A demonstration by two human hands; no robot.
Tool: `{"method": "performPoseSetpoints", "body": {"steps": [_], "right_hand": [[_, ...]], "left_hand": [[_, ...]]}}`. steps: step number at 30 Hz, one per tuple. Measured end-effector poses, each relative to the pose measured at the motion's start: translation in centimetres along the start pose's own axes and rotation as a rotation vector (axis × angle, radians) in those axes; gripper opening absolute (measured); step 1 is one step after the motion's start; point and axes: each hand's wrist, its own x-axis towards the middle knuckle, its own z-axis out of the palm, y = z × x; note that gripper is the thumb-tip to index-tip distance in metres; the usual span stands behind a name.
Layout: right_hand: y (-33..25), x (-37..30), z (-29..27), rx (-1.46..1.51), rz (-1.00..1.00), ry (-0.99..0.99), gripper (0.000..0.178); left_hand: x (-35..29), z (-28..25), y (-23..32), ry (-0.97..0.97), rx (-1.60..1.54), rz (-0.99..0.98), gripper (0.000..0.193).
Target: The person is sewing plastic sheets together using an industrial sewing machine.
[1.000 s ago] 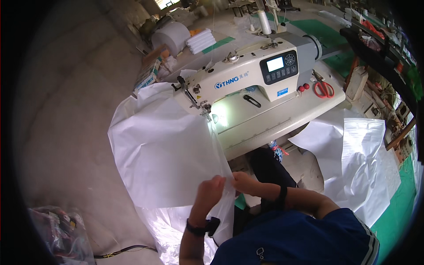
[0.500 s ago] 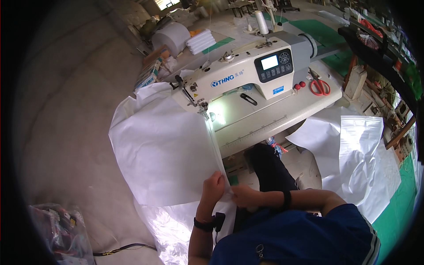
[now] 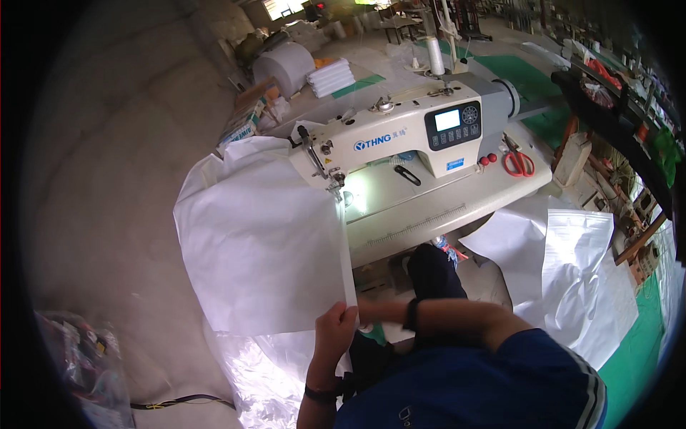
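A large white plastic-like sheet (image 3: pixel 264 250) hangs off the left side of the sewing machine (image 3: pixel 400 136). Its folded right edge runs from under the lit needle area down to my hands. My left hand (image 3: pixel 334 332) is closed on that edge near the lower corner. Right beside it, at the same edge, is my right hand (image 3: pixel 379 312). Motion blurs it and its fingertips are hidden, so its grip cannot be made out. Below the sheet hangs a shiny, crumpled part of the white material (image 3: pixel 268 382).
On the machine bed lie a small black thread snipper (image 3: pixel 407 176), two red balls (image 3: pixel 488 159) and red-handled scissors (image 3: pixel 518 164). More white sheeting (image 3: pixel 575 264) hangs at the right. A clear bag of items (image 3: pixel 86 357) sits lower left, near a dark cable (image 3: pixel 182 402).
My right hand has moved left, close against my left hand. My left hand has shifted slightly down and left along the sheet's edge. The whole view has tilted a little.
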Motion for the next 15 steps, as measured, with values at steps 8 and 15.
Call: {"method": "performPoseSetpoints", "body": {"steps": [8, 15], "right_hand": [[2.6, -1.1, 3.7, 0.086, -0.039, -0.034, 0.011], [-6.8, 2.5, -19.3, -0.809, 0.552, 0.663, 0.024]], "left_hand": [[-1.1, -0.1, -0.9, -0.09, 0.101, 0.031, 0.024], [-0.8, 2.6, -1.5, -0.078, -0.007, 0.202, 0.021]]}}
